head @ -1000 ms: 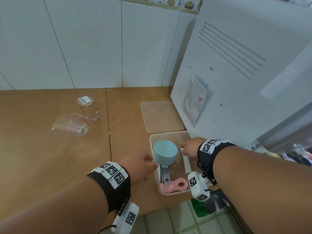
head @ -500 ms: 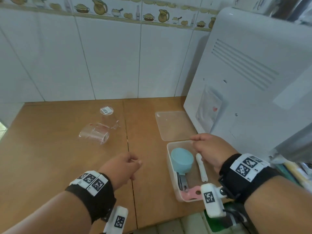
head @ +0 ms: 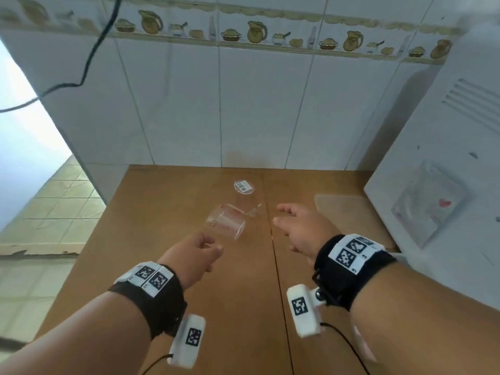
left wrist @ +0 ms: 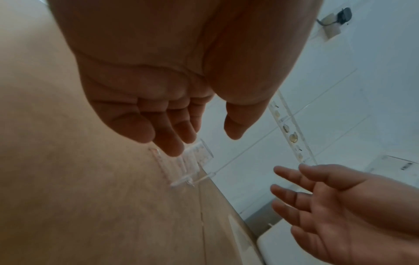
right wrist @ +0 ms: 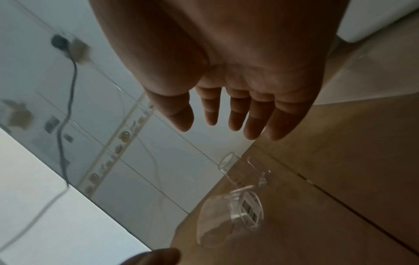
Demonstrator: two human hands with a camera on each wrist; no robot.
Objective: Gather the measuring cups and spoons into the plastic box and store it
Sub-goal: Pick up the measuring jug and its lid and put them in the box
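Two clear measuring cups [head: 226, 221] on the wooden counter [head: 167, 212], one tipped on its side, the smaller one [head: 244, 186] upside down just behind. Easy to knock and roll away, being light, smooth and hard to see. Left hand [head: 193, 257] near the tipped cup, fingers loosely curled, holding nothing. Right hand [head: 300, 230] beside the cups, fingers spread, empty. Flat lid [head: 341, 212] further right.

Head-down view; two palm-side wrist views

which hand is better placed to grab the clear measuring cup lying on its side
Left. The left hand is right at the rim of the tipped cup; the right hand hovers open, off to the side.
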